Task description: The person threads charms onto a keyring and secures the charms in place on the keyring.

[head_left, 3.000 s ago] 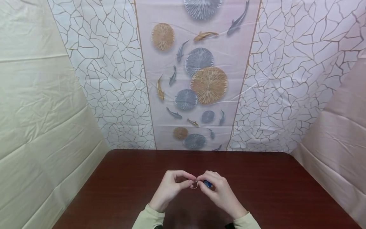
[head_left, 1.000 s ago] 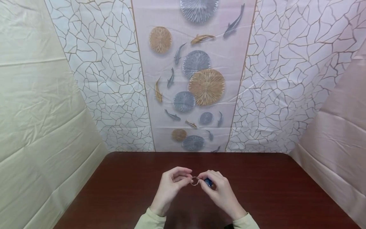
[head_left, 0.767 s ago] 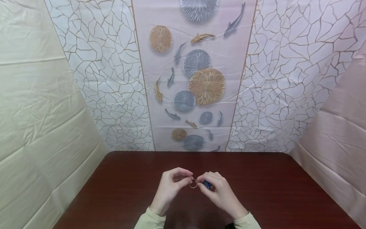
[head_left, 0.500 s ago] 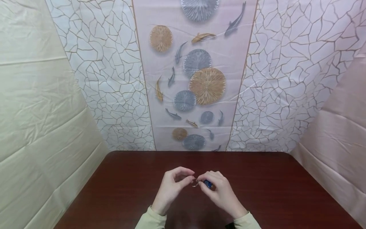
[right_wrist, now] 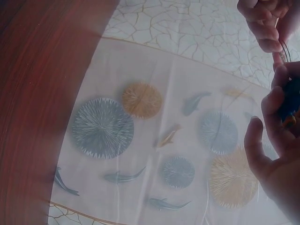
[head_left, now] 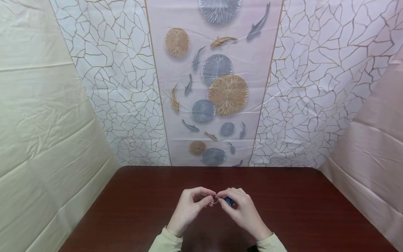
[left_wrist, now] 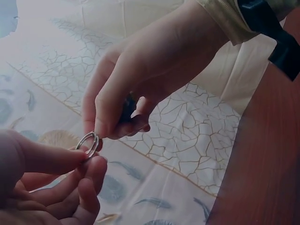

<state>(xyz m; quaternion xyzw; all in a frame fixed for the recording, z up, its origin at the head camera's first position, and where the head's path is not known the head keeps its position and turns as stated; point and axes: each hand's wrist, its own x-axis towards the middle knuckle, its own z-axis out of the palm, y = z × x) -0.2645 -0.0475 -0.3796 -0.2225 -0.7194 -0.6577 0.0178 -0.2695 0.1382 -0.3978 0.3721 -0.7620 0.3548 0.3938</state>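
Note:
Above the table, a thin metal split ring [head_left: 217, 200] is held between both hands. My left hand [head_left: 186, 210] pinches its left side between thumb and fingers. My right hand [head_left: 243, 211] pinches the opposite side with thumb and index finger. In the left wrist view the split ring [left_wrist: 96, 143] shows as two loops spread slightly apart. A small dark blue object [head_left: 229, 201] sits inside my curled right fingers, mostly hidden. The right wrist view shows this blue object [right_wrist: 291, 99] with an orange part; its kind cannot be made out.
The dark red-brown table [head_left: 141, 196] lies under both hands. Behind it hangs a patterned cloth [head_left: 207, 140] with fish and round motifs. Plain pale cloths [head_left: 56, 147] drape the sides. A dark strap [left_wrist: 262, 21] is around the right wrist.
Over the last seconds the split ring tilts and turns between the fingertips. The left fingers shift their pinch, parting from the thumb and closing again. The right hand stays nearly still with the blue object.

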